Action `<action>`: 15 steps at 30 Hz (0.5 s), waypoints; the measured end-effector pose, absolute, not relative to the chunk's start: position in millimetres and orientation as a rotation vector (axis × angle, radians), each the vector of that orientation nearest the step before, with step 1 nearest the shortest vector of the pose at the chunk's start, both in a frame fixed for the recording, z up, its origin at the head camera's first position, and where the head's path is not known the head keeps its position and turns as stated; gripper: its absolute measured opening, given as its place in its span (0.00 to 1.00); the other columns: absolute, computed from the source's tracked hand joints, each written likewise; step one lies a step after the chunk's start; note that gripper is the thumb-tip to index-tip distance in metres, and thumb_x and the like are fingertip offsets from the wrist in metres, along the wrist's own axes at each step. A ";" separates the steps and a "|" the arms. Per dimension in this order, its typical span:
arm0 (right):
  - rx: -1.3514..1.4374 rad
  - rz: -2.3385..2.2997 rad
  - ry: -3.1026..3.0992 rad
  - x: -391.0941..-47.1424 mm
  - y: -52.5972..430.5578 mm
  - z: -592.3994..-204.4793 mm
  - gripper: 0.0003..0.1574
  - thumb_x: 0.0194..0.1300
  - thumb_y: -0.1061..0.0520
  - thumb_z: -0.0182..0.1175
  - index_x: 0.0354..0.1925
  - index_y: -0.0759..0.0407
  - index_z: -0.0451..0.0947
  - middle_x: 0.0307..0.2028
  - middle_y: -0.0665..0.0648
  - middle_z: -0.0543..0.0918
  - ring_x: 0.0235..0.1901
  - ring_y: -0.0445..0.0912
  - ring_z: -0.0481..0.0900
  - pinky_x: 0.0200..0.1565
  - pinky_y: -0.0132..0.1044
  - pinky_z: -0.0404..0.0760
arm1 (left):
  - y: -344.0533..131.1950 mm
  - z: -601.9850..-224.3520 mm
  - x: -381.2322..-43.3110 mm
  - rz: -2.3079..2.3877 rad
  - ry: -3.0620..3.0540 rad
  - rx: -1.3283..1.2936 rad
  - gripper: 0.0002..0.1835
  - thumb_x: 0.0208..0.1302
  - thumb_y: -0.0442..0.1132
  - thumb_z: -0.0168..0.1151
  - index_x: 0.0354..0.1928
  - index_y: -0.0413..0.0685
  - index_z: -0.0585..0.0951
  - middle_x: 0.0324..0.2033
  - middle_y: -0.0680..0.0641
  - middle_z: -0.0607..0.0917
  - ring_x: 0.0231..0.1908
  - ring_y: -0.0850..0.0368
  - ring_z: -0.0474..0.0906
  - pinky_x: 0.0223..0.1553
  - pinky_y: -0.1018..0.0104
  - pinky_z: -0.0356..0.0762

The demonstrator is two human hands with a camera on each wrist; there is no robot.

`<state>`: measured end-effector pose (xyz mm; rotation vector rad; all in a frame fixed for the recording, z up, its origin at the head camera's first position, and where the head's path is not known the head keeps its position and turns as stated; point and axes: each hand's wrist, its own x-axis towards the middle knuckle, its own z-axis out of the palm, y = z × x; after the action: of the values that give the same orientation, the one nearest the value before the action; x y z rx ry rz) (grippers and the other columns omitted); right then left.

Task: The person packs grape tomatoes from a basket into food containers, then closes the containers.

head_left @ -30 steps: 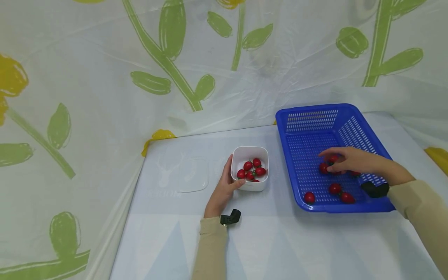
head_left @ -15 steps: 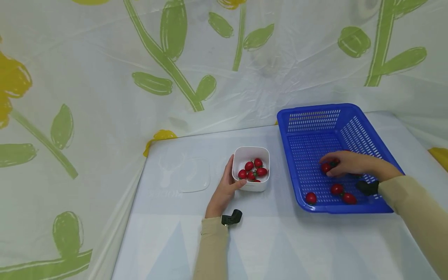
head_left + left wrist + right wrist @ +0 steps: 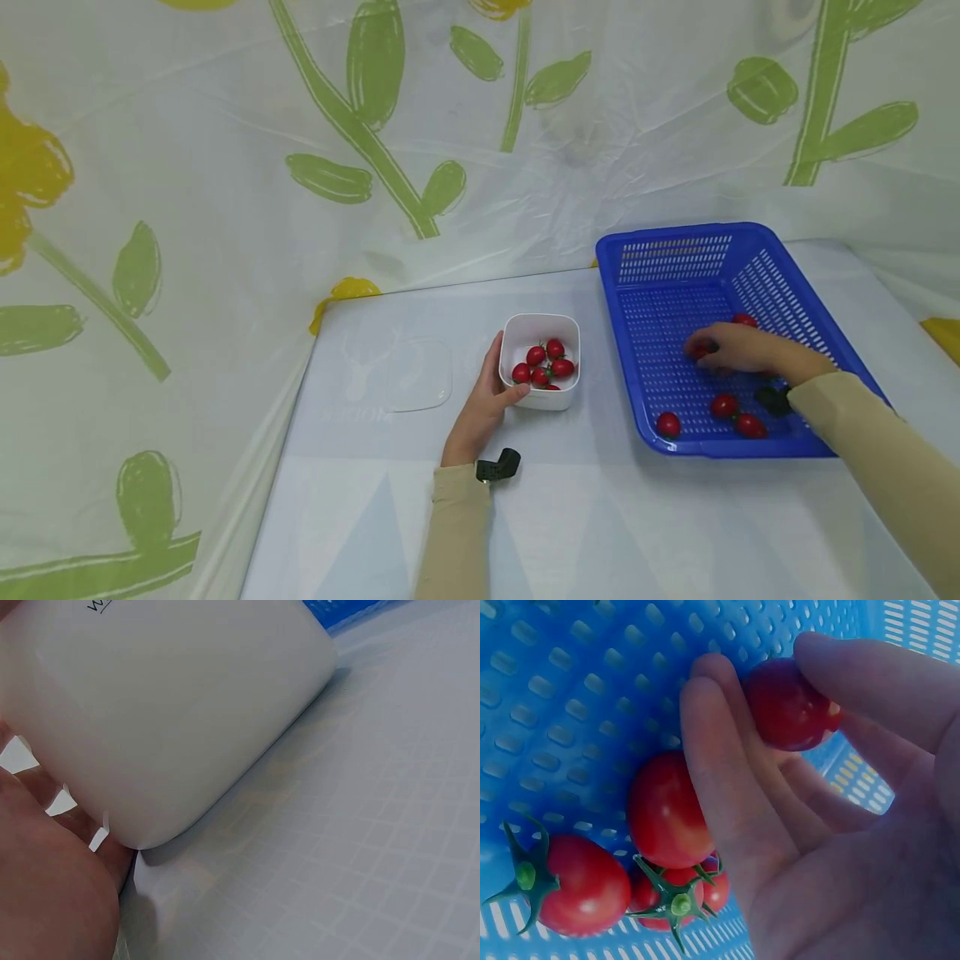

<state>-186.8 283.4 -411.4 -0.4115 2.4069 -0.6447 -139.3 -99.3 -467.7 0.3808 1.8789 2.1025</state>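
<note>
My left hand (image 3: 478,408) grips a small white square container (image 3: 546,400) by its near left corner, thumb at the front rim. Several red cherry tomatoes (image 3: 562,368) lie inside it. In the left wrist view the container's plain wall (image 3: 180,727) fills much of the picture. Inside the blue basket (image 3: 637,417), my right hand (image 3: 738,346) pinches a cherry tomato (image 3: 791,705) between thumb and fingers. Other cherry tomatoes (image 3: 585,889) with green stems lie close to those fingers, and a lone tomato (image 3: 668,425) sits near the basket's front left corner.
A clear lid (image 3: 420,375) lies flat on the white table (image 3: 570,525), left of the container. The blue basket has raised slotted sides. A flower-printed sheet (image 3: 247,208) hangs behind the table and along its left.
My right hand has shifted slightly within the basket and its fingers have closed round a tomato; another tomato behind the hand has come into view. My left hand stays on the container.
</note>
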 end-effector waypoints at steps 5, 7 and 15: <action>-0.412 -0.602 2.462 -184.4 283.6 -411.3 0.22 0.60 0.60 0.57 0.51 0.69 0.71 0.43 0.65 0.77 0.32 0.45 0.78 0.37 0.44 0.78 | -98.6 -468.1 -139.4 2.098 1.880 0.378 0.43 0.59 0.34 0.56 0.68 0.69 0.44 0.68 0.57 0.42 0.67 0.54 0.37 0.61 0.54 0.49; -0.407 -0.601 2.489 -183.3 284.5 -410.8 0.25 0.59 0.58 0.58 0.52 0.70 0.70 0.45 0.67 0.76 0.32 0.46 0.79 0.37 0.45 0.78 | -98.5 -468.4 -139.4 2.103 1.873 0.377 0.43 0.59 0.34 0.56 0.68 0.69 0.44 0.68 0.57 0.42 0.67 0.53 0.37 0.61 0.54 0.50; -0.417 -0.552 2.608 -180.3 282.2 -396.3 0.24 0.54 0.54 0.63 0.48 0.65 0.75 0.40 0.60 0.78 0.32 0.46 0.77 0.36 0.46 0.77 | -99.3 -468.9 -138.9 2.102 1.886 0.383 0.43 0.59 0.35 0.56 0.68 0.67 0.43 0.68 0.58 0.42 0.67 0.54 0.37 0.61 0.54 0.50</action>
<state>-180.3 282.2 -396.3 -0.4173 2.6078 -0.5525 -138.9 -99.3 -468.9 0.3832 1.8861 2.1023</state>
